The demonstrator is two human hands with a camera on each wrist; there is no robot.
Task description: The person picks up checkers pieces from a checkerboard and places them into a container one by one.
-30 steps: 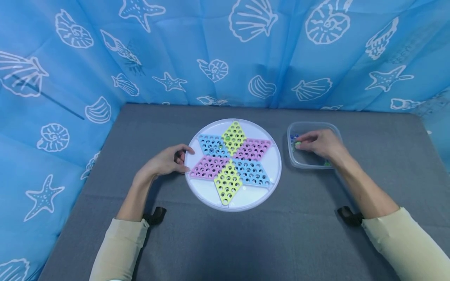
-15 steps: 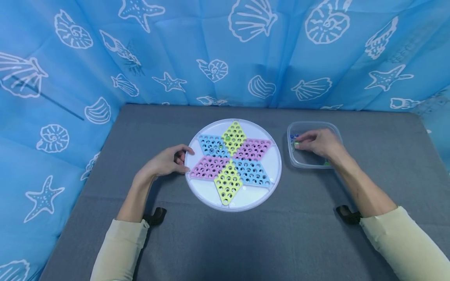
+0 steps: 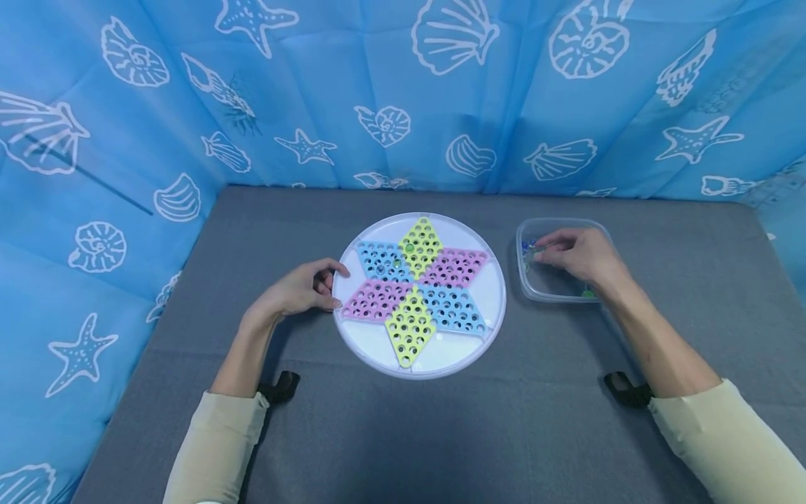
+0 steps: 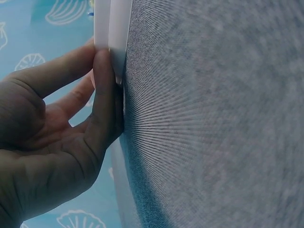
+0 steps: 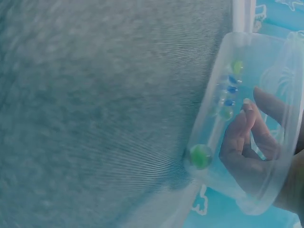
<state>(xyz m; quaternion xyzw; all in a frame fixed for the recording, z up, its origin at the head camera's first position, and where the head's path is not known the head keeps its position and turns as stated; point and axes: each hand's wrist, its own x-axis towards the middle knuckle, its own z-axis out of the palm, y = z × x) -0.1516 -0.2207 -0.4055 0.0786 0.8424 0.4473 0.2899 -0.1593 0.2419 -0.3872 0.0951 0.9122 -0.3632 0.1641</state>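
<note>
A round white Chinese checkers board [image 3: 441, 350] with a star of yellow, blue and pink holed pieces lies on the table. Three marbles sit in its holes, a green marble [image 3: 410, 248] among them. At the board's left rim my left hand [image 3: 301, 287] grips the edge between thumb and fingers. My right hand [image 3: 582, 255] reaches into a clear plastic box [image 3: 531, 290], its fingers bent above several blue and green marbles. In the right wrist view a larger green marble [image 5: 200, 156] lies in a box corner. No marble shows between the right fingertips.
Grey cloth covers the table [image 3: 453, 434]. A blue curtain [image 3: 352, 84] with white sea shells hangs close behind and at the left. The box stands a short way right of the board.
A green marble at the right fingertips no longer shows there, and the right hand has shifted and lifted slightly. The left hand and the board stay in place.
</note>
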